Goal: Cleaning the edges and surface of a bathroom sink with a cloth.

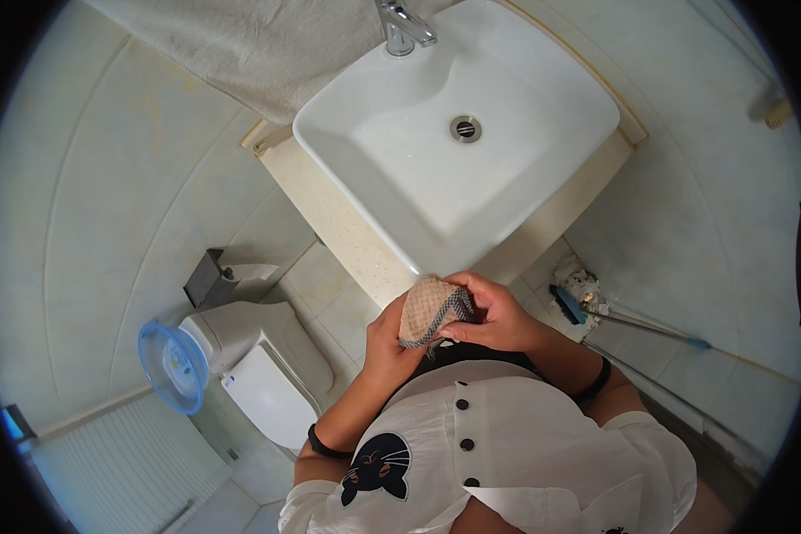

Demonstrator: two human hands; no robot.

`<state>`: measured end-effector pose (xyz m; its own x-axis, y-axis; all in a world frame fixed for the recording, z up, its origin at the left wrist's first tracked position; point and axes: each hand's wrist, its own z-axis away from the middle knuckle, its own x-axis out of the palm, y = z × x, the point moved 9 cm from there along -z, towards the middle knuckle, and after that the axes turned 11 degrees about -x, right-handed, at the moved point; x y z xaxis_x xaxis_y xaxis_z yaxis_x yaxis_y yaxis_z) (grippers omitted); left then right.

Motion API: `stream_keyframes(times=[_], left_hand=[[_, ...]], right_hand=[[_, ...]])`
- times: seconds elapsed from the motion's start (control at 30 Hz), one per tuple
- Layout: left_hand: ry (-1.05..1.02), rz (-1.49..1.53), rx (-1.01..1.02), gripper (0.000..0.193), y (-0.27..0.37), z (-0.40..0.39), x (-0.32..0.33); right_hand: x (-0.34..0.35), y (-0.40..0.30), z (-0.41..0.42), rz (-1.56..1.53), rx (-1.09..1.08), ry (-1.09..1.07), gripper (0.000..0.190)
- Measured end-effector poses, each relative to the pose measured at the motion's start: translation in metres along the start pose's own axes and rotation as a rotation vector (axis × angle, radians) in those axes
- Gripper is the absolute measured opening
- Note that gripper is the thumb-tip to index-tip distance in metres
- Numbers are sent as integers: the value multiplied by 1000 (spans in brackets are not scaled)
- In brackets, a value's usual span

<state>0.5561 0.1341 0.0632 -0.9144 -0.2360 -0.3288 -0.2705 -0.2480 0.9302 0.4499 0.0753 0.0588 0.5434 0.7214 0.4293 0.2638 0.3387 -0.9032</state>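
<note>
A beige waffle-weave cloth with a dark checked border is bunched between my two hands, just in front of the near corner of a white ceramic sink. My left hand wraps the cloth from the left side of the picture. On the right side, my right hand grips its checked edge, thumb and fingers around the folds. Part of the fingers is hidden by the cloth. A chrome faucet stands at the sink's far left, and a metal drain lies in the basin.
The sink sits on a cream stone countertop. A towel hangs at upper left. At lower left are a white toilet, a blue plastic basin and a paper holder. A blue brush lies near scraps at right.
</note>
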Motion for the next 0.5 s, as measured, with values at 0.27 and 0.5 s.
stream_keyframes(times=[0.27, 0.5], left_hand=[[263, -202, 93, 37, 35, 25, 21], [585, 83, 14, 24, 46, 57, -3]], right_hand=[[-60, -20, 11, 189, -20, -81, 26], [-40, -52, 12, 825, -252, -389, 30]])
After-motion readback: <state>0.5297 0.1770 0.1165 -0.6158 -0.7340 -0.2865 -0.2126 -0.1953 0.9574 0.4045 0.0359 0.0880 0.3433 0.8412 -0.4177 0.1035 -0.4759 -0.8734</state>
